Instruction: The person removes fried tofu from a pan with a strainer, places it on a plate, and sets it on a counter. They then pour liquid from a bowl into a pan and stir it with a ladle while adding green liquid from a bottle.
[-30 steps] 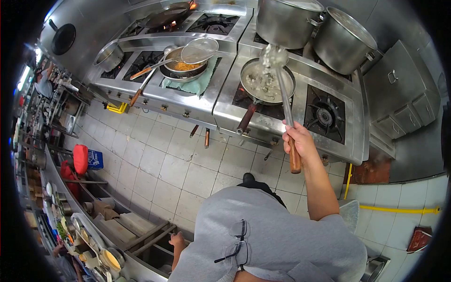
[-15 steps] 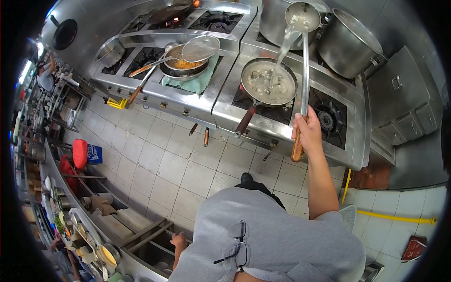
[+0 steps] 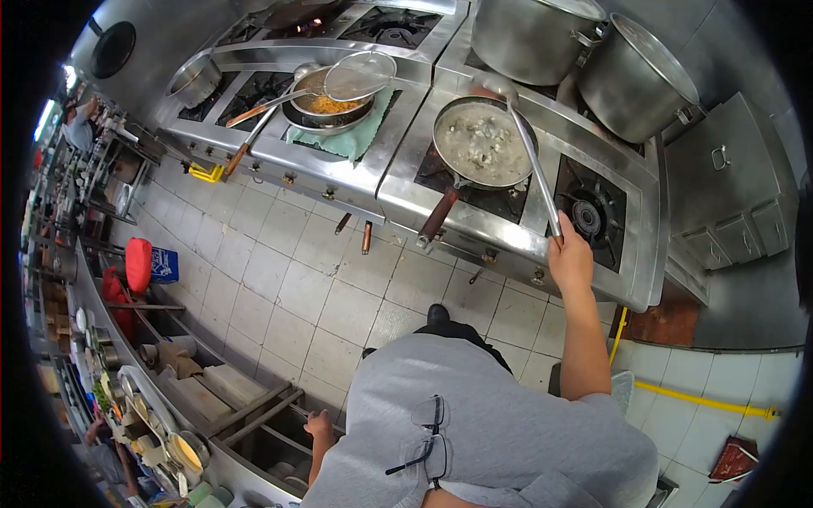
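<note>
My right hand (image 3: 571, 257) is closed around the handle of a long metal ladle (image 3: 535, 173). The ladle reaches forward, and its blurred bowl is at the far rim of a frying pan (image 3: 446, 214). A pale, milky liquid with chunky pieces (image 3: 483, 146) fills the pan, which sits on a stove burner with its dark handle toward me. Low beside my body, my left hand (image 3: 320, 425) is near the rails of the counter frame; its fingers look loosely apart, and nothing shows in them.
Two large stockpots (image 3: 533, 38) stand behind the pan. On the left, a strainer (image 3: 361, 76) rests over a bowl of orange-yellow bits (image 3: 332, 105) on a green cloth (image 3: 339, 144). A bare burner (image 3: 588, 213) lies right of the pan. A cluttered counter (image 3: 161, 415) runs behind left.
The ladle, which was pouring milky liquid from above the pan, has come down to its far rim, and the stream has stopped. My right hand has moved slightly down and right.
</note>
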Demonstrator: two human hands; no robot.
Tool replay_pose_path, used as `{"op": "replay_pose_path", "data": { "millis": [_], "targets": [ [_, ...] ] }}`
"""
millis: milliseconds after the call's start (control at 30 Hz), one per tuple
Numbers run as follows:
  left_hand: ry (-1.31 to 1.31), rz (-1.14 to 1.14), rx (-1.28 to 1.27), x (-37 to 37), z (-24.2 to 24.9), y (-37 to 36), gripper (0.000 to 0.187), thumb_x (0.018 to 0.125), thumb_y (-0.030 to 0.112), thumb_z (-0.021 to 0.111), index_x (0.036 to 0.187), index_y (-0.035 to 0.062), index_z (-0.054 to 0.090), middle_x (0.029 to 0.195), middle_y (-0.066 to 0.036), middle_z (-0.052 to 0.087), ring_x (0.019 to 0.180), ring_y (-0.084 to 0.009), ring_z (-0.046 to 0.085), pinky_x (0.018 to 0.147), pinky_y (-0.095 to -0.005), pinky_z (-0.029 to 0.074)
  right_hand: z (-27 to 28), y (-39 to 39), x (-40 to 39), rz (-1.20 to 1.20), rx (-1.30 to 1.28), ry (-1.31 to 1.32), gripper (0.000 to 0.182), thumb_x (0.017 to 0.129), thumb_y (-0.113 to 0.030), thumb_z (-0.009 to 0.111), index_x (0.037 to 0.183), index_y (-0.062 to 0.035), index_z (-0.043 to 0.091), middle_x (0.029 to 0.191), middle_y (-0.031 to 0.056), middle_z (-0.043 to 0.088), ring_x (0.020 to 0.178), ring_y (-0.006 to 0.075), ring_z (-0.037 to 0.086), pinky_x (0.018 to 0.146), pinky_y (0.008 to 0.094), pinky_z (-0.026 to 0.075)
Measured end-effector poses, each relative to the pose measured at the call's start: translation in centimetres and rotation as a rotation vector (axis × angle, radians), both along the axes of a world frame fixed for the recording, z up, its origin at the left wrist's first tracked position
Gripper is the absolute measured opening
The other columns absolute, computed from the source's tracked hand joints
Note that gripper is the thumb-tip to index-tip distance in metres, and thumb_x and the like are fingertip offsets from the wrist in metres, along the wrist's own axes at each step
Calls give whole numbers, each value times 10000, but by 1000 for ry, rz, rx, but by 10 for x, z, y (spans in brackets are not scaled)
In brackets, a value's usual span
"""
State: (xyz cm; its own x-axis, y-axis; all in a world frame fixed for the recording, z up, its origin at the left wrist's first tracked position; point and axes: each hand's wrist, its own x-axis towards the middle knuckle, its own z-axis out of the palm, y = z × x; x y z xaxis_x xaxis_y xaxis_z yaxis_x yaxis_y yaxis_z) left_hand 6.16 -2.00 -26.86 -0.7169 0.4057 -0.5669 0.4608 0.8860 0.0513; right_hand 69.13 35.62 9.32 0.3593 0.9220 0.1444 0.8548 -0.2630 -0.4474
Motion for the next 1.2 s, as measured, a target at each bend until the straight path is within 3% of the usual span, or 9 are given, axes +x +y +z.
{"op": "replay_pose_path", "data": {
  "millis": [167,367,467,500,567,600,800,1133,1200],
  "targets": [
    [-148,210,16,60,108,55,588,774,377,651,1237,20,587,1210,-188,593,1171,-342,497,1041,-412,309,-22,-3,1,-104,-112,-92,498,855,-142,557,1350,-130,494,964,200,652,880,377,634,769,467,495],
    [-27,109,-9,30,64,32,592,770,395,653,1220,14,600,1257,-193,588,1247,-362,434,1075,-414,249,-59,25,-1,-3,-126,98,490,865,-115,582,1345,-76,492,809,166,647,742,316,653,671,408,506],
    [-47,186,44,39,73,34,621,779,368,662,1250,-23,563,1256,-231,576,1308,-385,358,1123,-425,178,-48,36,-10,10,-340,1206,367,908,-224,591,1206,-14,548,667,-2,516,516,95,504,429,241,397],
    [-30,205,69,42,76,35,629,775,369,665,1251,-28,561,1248,-230,583,1334,-394,322,1129,-426,161,-37,34,-8,13,-344,1207,367,908,-224,591,1206,-14,548,667,-2,516,516,95,504,429,241,397],
    [-57,199,49,40,75,34,629,773,367,666,1250,-29,562,1246,-231,585,1339,-397,314,1130,-429,160,-22,24,0,-44,-375,1896,358,907,-223,595,1206,-30,551,685,17,537,502,101,495,432,249,398],
    [-88,190,31,40,76,34,629,770,364,667,1250,-30,562,1244,-233,586,1343,-400,306,1131,-432,159,-21,21,1,-40,-376,1967,364,914,-237,591,1217,-40,551,692,24,537,494,94,484,424,241,381],
    [-92,186,5,37,60,27,633,768,364,671,1256,-25,561,1260,-238,574,1337,-415,300,1126,-443,181,8,-9,-5,105,-308,1254,387,919,-136,563,1283,-13,513,690,23,521,512,96,493,420,236,417],
    [-85,153,156,45,45,66,619,776,327,694,1273,-11,549,1218,-294,566,1339,-393,320,1127,-409,239,10,-9,7,122,69,1044,511,921,-63,546,1411,-12,406,700,2,523,507,58,465,436,207,423],
    [-116,105,80,86,122,111,614,792,346,676,1270,-15,547,1251,-266,563,1351,-390,317,1148,-415,196,5,-9,7,40,79,908,501,917,-82,574,1395,-33,434,691,9,538,524,56,479,462,214,416]
  ]
}}
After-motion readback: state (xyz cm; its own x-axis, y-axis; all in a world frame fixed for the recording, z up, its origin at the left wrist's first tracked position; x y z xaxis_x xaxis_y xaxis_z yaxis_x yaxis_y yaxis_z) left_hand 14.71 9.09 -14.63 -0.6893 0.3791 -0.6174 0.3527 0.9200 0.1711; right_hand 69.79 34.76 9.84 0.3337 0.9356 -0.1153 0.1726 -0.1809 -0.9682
